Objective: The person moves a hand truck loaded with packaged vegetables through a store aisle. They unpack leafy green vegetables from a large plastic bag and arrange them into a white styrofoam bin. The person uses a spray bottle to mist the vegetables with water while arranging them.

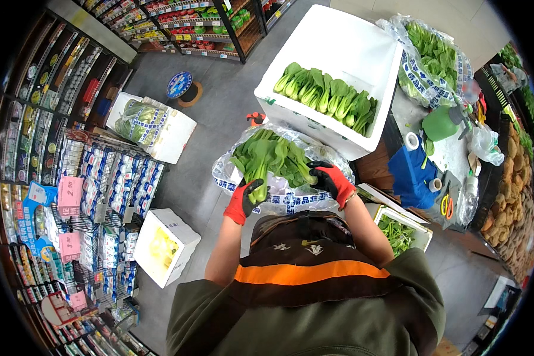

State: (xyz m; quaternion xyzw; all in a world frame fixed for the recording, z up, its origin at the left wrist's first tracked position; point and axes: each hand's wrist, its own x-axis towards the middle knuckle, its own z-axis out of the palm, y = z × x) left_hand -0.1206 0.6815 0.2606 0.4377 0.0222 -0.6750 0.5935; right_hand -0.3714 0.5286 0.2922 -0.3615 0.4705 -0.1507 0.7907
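My left hand (244, 202), in a red and black work glove, grips the pale stem end of a bok choy (258, 171). Its leaves point away from me. My right hand (333, 182), gloved alike, has its fingers around the base of another bok choy (299, 161). Both are above a clear plastic bag (289, 204) with blue printing, which lies open in front of my apron. More greens show between the hands, partly hidden. Just beyond the bag, a white foam box (307, 118) contains a row of bok choy (325, 95) along its near side.
At right, a worktop (402, 104) carries a bag of greens (431, 53), a green spray bottle (440, 122), tape rolls, a blue cloth (407, 173) and orange-handled scissors (447, 207). Foam boxes (167, 247) and goods racks (111, 178) stand left; a crate of greens (396, 231) is beside my right arm.
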